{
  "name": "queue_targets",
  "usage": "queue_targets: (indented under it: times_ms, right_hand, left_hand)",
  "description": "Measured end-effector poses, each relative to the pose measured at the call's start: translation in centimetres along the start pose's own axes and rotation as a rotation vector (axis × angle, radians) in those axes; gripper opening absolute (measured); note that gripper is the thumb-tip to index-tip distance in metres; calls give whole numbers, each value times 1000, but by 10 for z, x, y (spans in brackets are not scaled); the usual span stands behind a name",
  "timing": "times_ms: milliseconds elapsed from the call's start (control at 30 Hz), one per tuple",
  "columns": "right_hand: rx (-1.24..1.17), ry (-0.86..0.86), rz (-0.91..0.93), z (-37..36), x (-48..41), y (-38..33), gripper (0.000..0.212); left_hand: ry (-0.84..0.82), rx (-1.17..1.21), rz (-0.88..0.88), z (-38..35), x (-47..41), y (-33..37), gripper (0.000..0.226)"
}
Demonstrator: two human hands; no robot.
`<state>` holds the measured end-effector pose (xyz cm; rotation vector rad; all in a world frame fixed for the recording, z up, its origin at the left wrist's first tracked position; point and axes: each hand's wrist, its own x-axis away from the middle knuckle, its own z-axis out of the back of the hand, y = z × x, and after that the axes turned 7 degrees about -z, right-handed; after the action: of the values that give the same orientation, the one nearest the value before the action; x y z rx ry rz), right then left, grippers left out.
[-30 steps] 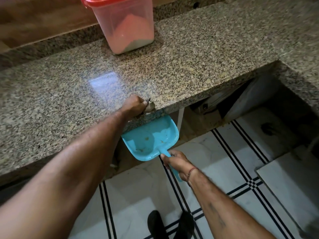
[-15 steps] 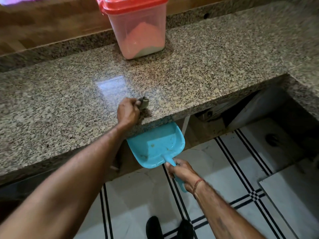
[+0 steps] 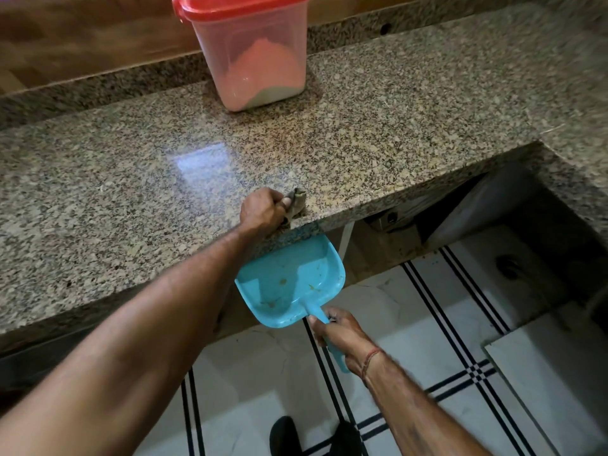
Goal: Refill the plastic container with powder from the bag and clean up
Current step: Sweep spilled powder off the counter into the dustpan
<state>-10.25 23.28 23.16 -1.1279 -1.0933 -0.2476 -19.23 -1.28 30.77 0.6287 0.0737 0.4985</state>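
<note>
Left hand curled round a small grey cloth, pressed on the front edge of the granite surface. Right hand wrapped round the handle of a blue dustpan, pan held just under that edge, directly below the cloth; a few specks in it. Plastic container at the back of the surface, red lid on, powder heaped inside. Striped tile floor below.

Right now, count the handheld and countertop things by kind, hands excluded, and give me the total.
Containers: 1, the red-lidded plastic container
Dustpans: 1, the blue dustpan in the right hand
Cloths: 1, the cloth in the left hand
Total: 3
</note>
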Motion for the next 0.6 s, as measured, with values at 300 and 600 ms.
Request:
queue_targets:
  times_ms: [300, 600]
  right_hand:
    - [53, 21, -39, 22, -6, 19, 21]
    - [43, -2, 2, 27, -3, -1, 9]
  left_hand:
    - [-139, -210, -319, -18, 10, -3, 28]
    - [-256, -319, -213, 1, -16, 21, 38]
